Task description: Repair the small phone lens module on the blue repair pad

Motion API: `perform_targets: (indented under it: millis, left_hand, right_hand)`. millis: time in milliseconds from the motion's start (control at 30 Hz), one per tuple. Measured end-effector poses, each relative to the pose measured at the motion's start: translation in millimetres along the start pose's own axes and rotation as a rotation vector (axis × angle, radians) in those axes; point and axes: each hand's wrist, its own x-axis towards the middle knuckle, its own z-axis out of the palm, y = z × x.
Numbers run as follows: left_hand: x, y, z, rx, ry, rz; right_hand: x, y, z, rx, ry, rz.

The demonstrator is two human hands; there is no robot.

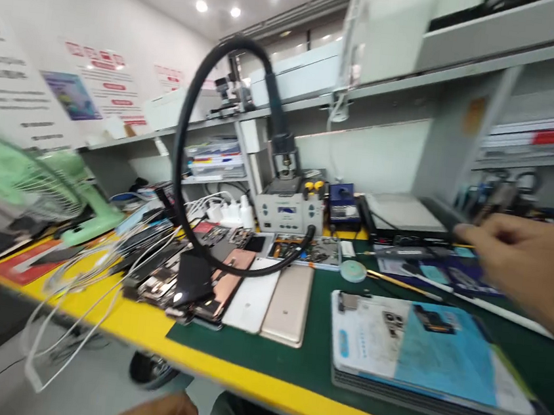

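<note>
My right hand, blurred by motion, is raised over the right side of the bench with its fingers closed. A dark, smeared elongated shape meets its fingertips, too blurred to name. Below the hand, a phone repair mat with blue and white print lies on a stack, and small dark phone parts rest on it. At the bottom edge my left hand shows only in part, low in front of the bench. Its fingers are curled, and whatever they might hold is hidden.
A hot air station with a looping black hose stands mid-bench. Near it lie a white phone, a gold phone and several opened phones. White cables hang over the front edge at left, by a green fan.
</note>
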Motion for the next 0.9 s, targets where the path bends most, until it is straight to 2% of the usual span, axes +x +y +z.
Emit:
perform_targets:
  millis: [67,133,200,267,300,333,400,433,500,633,767,900]
  left_hand:
    - [-21.3,42.2,7.2,0.119,-0.072,0.165]
    - [-46.4,93.9,7.2,0.218,-0.1,0.334]
    - [-70.5,159.2,6.8,0.308,-0.096,0.495]
    - [-84.8,235.5,12.5,0.423,-0.035,0.707]
    - [-85.8,274.5,18.5,0.685,0.121,0.918]
    - [-82.1,311.6,26.3,0.756,0.216,1.002]
    - [-62.5,373.5,45.4,0.849,0.305,1.056]
    - [-48.5,396.4,55.4,0.9,0.338,1.058]
    - [-18.9,426.4,74.0,1.004,0.389,1.035]
    - [23.2,448.4,100.1,1.169,0.436,0.992]
    - [40.2,462.5,110.5,1.299,0.415,0.977]
    - [49.9,474.8,110.1,1.377,0.41,0.949]
  right_hand:
    - [-2.5,0.0,-3.6,0.04,-0.023,0.007]
    - [-4.8,-2.1,-1.6,0.073,-0.051,-0.001]
    - [-6.9,-3.0,1.8,0.114,-0.05,-0.012]
    - [-8.6,-1.6,4.7,0.152,-0.059,-0.037]
    - [-9.3,-0.2,5.8,0.164,-0.057,-0.047]
    - [-9.8,1.6,6.9,0.175,-0.053,-0.054]
    - [-10.2,5.2,9.0,0.194,-0.048,-0.066]
    - [-10.1,6.9,10.0,0.2,-0.043,-0.07]
    - [-9.9,9.4,11.4,0.208,-0.039,-0.08]
    - [-9.6,9.6,10.3,0.22,-0.036,-0.093]
    - [-9.9,5.1,6.0,0.238,-0.028,-0.094]
    - [-9.8,2.0,3.3,0.256,-0.03,-0.088]
